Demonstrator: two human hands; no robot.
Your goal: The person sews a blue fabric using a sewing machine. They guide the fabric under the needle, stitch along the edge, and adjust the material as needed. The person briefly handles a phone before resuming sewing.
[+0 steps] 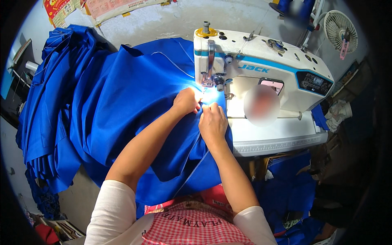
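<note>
A large sheet of blue fabric [102, 122] with overlocked seams spreads under the needle area of a white sewing machine [269, 57], whose lamp lights the cloth brightly. My left hand [187, 99] grips the fabric just in front of and slightly left of the presser foot [206, 87], with its fingers curled. My right hand [213, 120] is just below and right of it, fingertips bent and pinching the fabric close to the needle. The exact spot between both sets of fingertips is washed out by the glare.
A thick draped pile of blue fabric [45, 106] lies at the left. A phone [270, 85], partly blurred, rests against the machine. A small fan [339, 28] hangs upper right near thread cones [281, 8]. More blue pieces [288, 188] sit below the table's right side.
</note>
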